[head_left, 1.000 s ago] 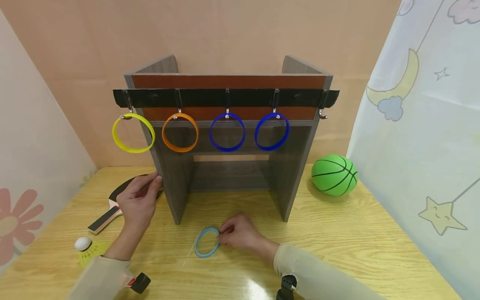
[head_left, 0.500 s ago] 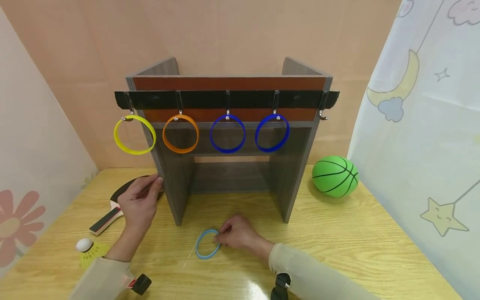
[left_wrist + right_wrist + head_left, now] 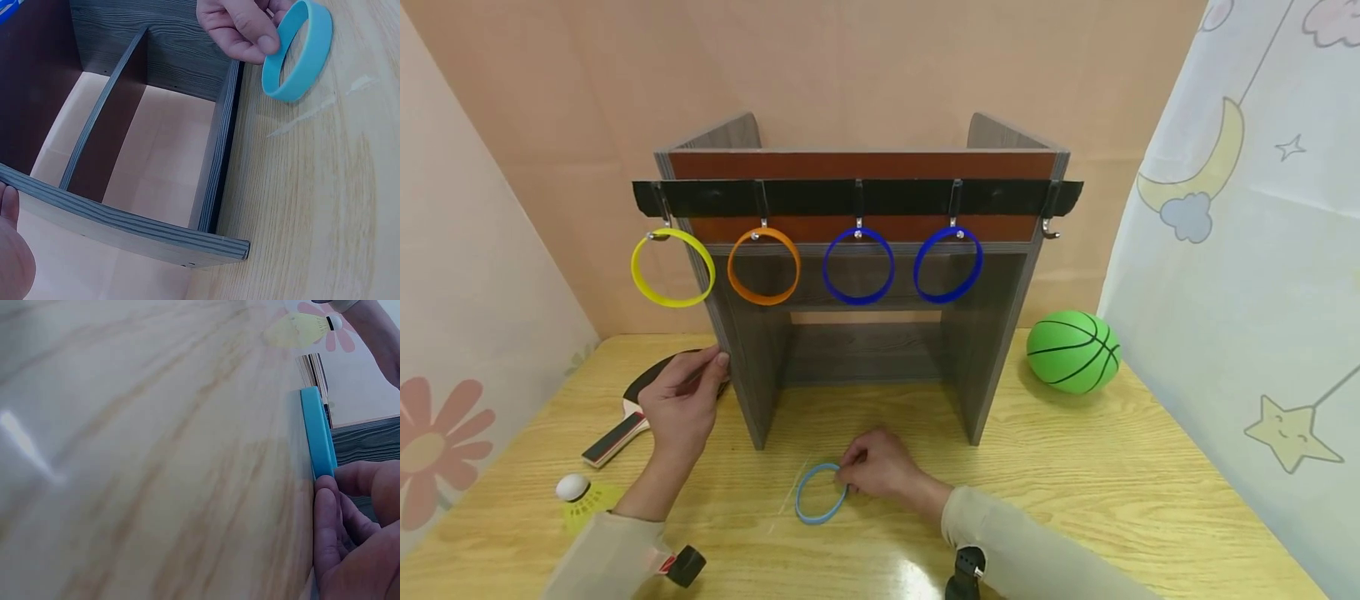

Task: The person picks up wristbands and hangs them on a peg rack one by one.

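A light blue silicone wristband point(image 3: 799, 500) is low at the tabletop, tilted a little in the left wrist view. My right hand point(image 3: 883, 467) pinches its right side between thumb and fingers. My left hand point(image 3: 681, 408) holds the front edge of the left side panel of a grey wooden shelf unit point(image 3: 745, 367); some of its fingertips are hidden. On the unit's black hook strip point(image 3: 808, 198) hang a yellow wristband point(image 3: 636, 271), an orange wristband point(image 3: 731, 271), a dark blue wristband point(image 3: 825, 271) and a second dark blue wristband point(image 3: 917, 271). The rightmost hook point(image 3: 1051, 233) holds nothing.
A table tennis bat point(image 3: 613, 439) lies behind my left forearm, partly covered by that hand. A yellow shuttlecock point(image 3: 591, 504) lies at the left, beside the sleeve. To the right of the unit sits a green ball point(image 3: 1072, 352) with black lines.
The light blue wristband has shifted slightly toward me in my right hand's pinch. My left hand stays on the side panel, and the hanging wristbands keep their hooks.
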